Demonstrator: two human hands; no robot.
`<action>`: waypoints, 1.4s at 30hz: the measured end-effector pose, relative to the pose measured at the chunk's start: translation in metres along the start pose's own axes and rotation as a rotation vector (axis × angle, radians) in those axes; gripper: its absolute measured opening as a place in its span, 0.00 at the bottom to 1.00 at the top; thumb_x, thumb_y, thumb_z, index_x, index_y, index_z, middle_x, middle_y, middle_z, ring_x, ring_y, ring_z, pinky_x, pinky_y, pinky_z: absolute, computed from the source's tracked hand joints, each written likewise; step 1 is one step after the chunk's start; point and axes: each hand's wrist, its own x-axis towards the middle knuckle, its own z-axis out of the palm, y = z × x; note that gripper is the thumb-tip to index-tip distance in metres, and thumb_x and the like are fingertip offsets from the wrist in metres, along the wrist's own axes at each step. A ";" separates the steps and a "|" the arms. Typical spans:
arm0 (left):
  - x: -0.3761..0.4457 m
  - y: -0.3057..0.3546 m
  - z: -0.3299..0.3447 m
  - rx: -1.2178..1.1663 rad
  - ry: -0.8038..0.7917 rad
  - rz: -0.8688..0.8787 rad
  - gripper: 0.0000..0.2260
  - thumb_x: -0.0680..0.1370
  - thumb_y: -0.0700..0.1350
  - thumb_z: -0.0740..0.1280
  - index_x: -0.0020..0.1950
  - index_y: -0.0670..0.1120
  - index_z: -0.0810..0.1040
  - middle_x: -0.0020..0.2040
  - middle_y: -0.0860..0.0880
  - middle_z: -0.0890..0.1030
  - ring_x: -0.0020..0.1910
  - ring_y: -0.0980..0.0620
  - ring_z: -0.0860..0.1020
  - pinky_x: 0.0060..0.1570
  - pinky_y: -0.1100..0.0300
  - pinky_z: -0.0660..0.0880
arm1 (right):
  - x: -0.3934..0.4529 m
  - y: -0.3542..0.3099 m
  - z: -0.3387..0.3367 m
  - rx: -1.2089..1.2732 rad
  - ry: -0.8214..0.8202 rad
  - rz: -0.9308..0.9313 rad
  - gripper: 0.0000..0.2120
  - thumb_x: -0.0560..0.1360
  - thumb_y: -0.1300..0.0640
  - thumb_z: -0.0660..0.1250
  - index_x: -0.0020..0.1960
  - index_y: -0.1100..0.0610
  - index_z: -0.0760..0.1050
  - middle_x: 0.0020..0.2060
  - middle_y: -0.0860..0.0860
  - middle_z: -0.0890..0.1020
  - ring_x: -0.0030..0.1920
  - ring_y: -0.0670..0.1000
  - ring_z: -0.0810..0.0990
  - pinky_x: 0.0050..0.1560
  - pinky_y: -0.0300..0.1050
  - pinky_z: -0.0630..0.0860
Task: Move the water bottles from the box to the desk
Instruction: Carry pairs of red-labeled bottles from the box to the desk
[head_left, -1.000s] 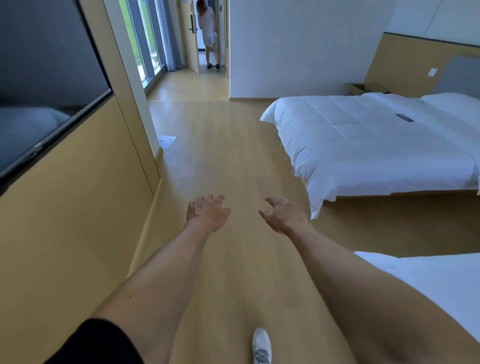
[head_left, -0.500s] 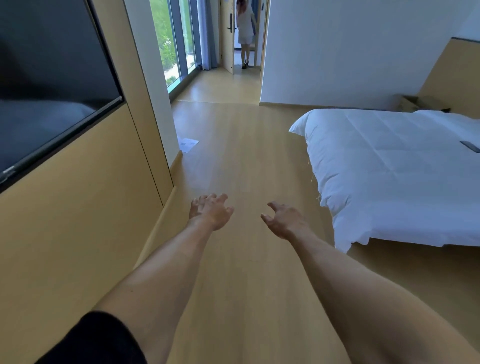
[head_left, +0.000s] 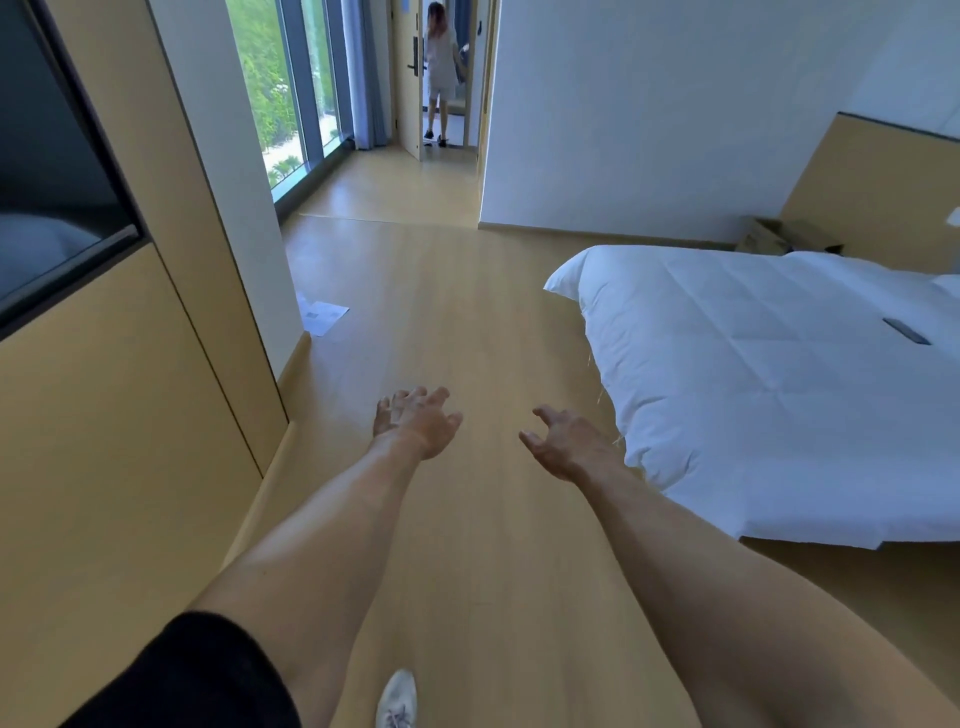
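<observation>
Now both arms stretch forward over the wooden floor (head_left: 467, 322), each hand empty. The left hand (head_left: 415, 423) has loosely spread fingers, and the right hand (head_left: 569, 441) is relaxed too, just beside the corner of the white bed (head_left: 753, 374). Compared with a moment ago, the bed looms closer and a white shoe (head_left: 397, 699) shows at the bottom edge. A cardboard box (head_left: 774, 236) sits beyond the bed's far edge, against the wall; no bottles are visible.
</observation>
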 end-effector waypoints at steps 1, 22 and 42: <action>0.020 -0.004 -0.007 -0.001 0.000 0.007 0.22 0.83 0.59 0.56 0.76 0.55 0.65 0.75 0.46 0.69 0.75 0.43 0.64 0.75 0.48 0.57 | 0.018 -0.008 -0.006 0.005 0.002 0.006 0.27 0.81 0.38 0.55 0.77 0.47 0.62 0.70 0.56 0.71 0.69 0.58 0.71 0.68 0.54 0.70; 0.315 -0.051 -0.077 0.030 -0.046 0.015 0.23 0.83 0.59 0.55 0.77 0.55 0.64 0.75 0.47 0.68 0.75 0.44 0.63 0.76 0.46 0.56 | 0.313 -0.094 -0.046 -0.027 -0.029 0.015 0.26 0.82 0.37 0.53 0.77 0.46 0.61 0.72 0.54 0.70 0.70 0.57 0.69 0.67 0.53 0.70; 0.606 0.034 -0.132 0.072 0.038 -0.044 0.23 0.83 0.60 0.55 0.76 0.55 0.65 0.73 0.48 0.71 0.73 0.44 0.67 0.73 0.47 0.59 | 0.626 -0.075 -0.142 -0.009 -0.027 -0.119 0.27 0.81 0.37 0.53 0.77 0.46 0.62 0.71 0.54 0.71 0.70 0.57 0.70 0.67 0.53 0.70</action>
